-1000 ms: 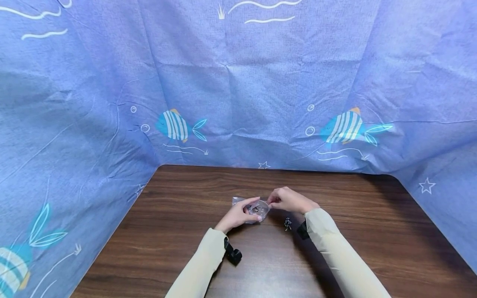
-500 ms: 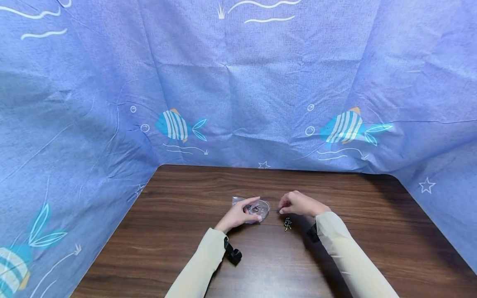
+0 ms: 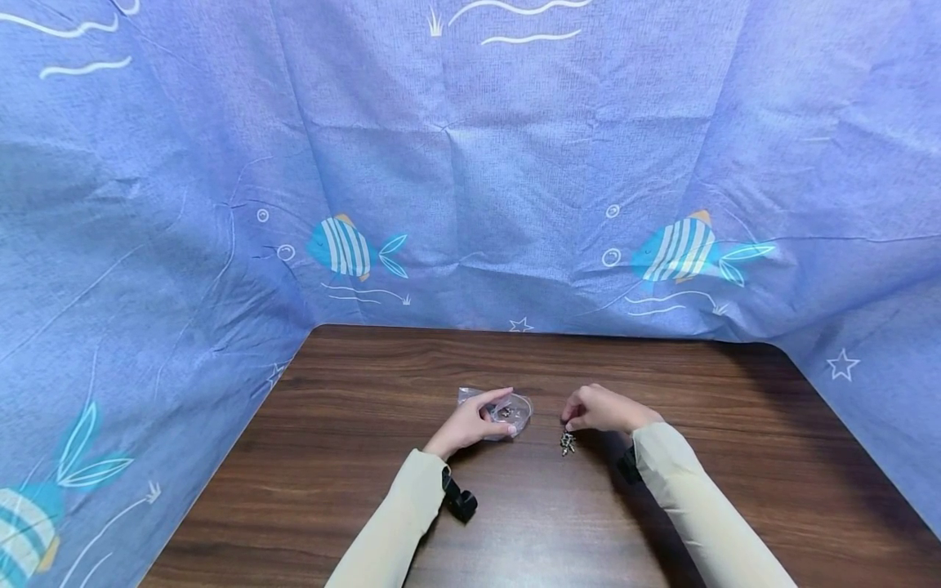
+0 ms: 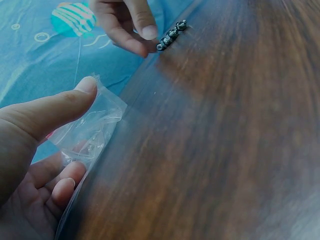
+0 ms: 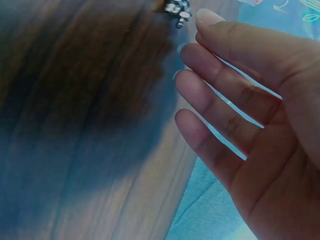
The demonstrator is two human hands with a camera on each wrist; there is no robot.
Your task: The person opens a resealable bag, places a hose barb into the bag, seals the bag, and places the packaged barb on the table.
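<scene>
My left hand (image 3: 465, 425) holds a clear plastic bag (image 3: 522, 411) on the table, thumb and fingers spread around its mouth. A few small dark and shiny bits (image 3: 507, 413) lie inside it. In the left wrist view the crinkled bag (image 4: 107, 107) stands between thumb and fingers. To the right, my right hand (image 3: 606, 408) reaches down with its fingertips right at a small pile of black-and-silver metal pieces (image 3: 567, 444). The right wrist view has the thumb (image 5: 207, 17) close beside the pile (image 5: 178, 10), the other fingers loosely extended and apart.
The brown wood-grain table (image 3: 353, 392) carries the bag and the pile. A blue cloth with printed fish (image 3: 470, 180) hangs behind and at both sides. Black camera mounts sit on the left wrist (image 3: 459, 500) and right wrist (image 3: 630, 465).
My right hand has moved from the bag's mouth rightward and toward me, down to the metal pile. The left hand and the bag have stayed in place.
</scene>
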